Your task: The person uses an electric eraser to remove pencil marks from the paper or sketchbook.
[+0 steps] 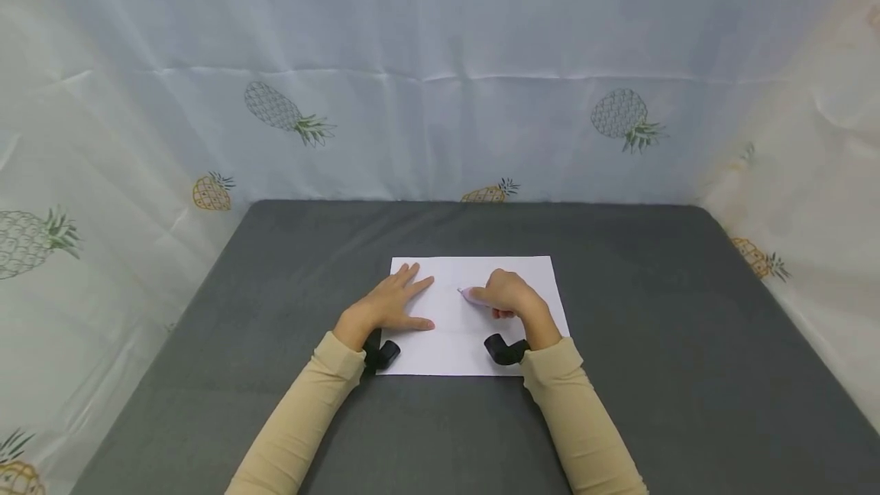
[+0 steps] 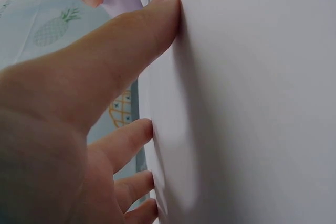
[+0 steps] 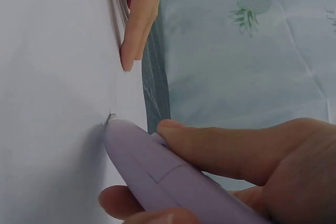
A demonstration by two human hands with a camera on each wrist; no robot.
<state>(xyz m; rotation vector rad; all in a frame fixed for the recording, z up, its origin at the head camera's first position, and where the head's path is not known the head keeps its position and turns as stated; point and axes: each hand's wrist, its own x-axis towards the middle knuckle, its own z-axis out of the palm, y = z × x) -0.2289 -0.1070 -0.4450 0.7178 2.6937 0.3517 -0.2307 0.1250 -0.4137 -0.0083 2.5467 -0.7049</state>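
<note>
A white sheet of paper lies on the dark grey table. My left hand rests on its left part with fingers spread; the left wrist view shows the thumb and fingertips touching the sheet. My right hand grips a light purple utility knife over the right half of the paper. Its thumb lies on a small slider on the knife's side, and the fingers curl beneath. In the right wrist view a small metal tip at the knife's front meets the paper. The knife's rear end is hidden by the hand.
The grey tabletop spreads around the paper on all sides. A pineapple-print curtain hangs behind the table and along both sides. Black wrist devices sit low over the sheet's near edge.
</note>
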